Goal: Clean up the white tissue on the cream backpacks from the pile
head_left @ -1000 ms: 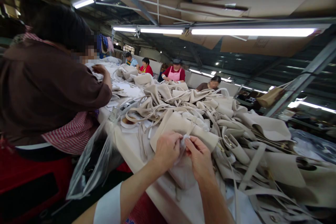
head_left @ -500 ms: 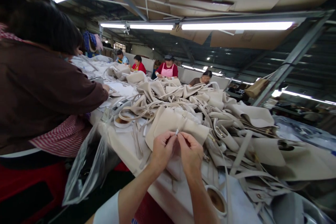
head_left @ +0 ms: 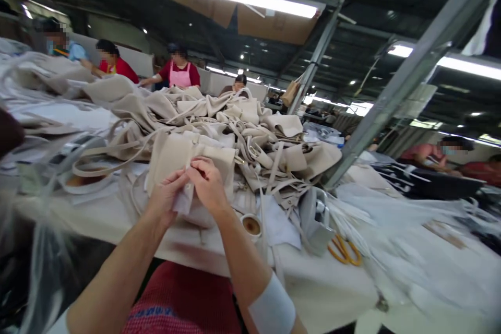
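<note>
Orange-handled scissors (head_left: 344, 253) lay well right of a beige bag (head_left: 166, 154) and a brown-centred roll (head_left: 251, 225) nearer its right, while the person's left hand (head_left: 166, 194) and right hand (head_left: 209, 185) pinched a thin white piece (head_left: 182, 202) before it, with a beige heap (head_left: 213, 107) and a pink-aproned co-worker (head_left: 180, 74) beyond.

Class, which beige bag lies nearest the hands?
The front bag, directly behind the white piece that the left hand and right hand hold; the other bags lie heaped behind it or to its right.
</note>
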A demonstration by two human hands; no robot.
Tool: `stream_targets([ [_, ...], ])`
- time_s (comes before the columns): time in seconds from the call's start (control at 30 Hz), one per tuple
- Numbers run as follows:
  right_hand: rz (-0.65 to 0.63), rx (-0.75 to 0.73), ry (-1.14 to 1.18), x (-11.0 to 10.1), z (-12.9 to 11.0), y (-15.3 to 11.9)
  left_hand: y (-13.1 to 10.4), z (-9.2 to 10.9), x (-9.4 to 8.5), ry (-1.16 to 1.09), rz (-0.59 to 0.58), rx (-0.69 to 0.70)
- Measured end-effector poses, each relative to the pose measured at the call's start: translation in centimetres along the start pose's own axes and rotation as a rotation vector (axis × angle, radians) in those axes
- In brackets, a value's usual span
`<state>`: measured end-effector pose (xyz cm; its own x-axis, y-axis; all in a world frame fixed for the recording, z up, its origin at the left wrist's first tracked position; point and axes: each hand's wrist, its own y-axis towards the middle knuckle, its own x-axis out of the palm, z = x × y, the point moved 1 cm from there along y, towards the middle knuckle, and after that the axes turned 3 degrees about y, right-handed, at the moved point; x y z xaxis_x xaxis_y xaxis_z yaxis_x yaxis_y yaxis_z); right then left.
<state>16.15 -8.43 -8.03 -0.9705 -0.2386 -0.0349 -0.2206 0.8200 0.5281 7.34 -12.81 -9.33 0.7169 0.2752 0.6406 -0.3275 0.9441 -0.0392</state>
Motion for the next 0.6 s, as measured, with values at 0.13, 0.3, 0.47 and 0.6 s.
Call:
stream_targets([
  [0.13, -0.114, -0.039, -0.056, -1.6, -0.9, -0.1, 0.1, -0.4, 0.1, -0.004, 0.013, -0.040],
  [0.3, 0.177, 0.020, -0.579, -16.6, -4.2, -2.4, 0.3, -0.4, -0.1, 0.071, 0.022, -0.009],
  [0.47, 0.526, 0.649, -1.022, -33.3, -4.0, -6.8, 1.1, -1.4, 0.1, 0.068, 0.016, 0.016],
  [0.6, 0.547, 0.821, -0.929, -35.8, -1.5, -10.0, 1.5, -2.4, 0.3, 0.055, 0.054, 0.057],
])
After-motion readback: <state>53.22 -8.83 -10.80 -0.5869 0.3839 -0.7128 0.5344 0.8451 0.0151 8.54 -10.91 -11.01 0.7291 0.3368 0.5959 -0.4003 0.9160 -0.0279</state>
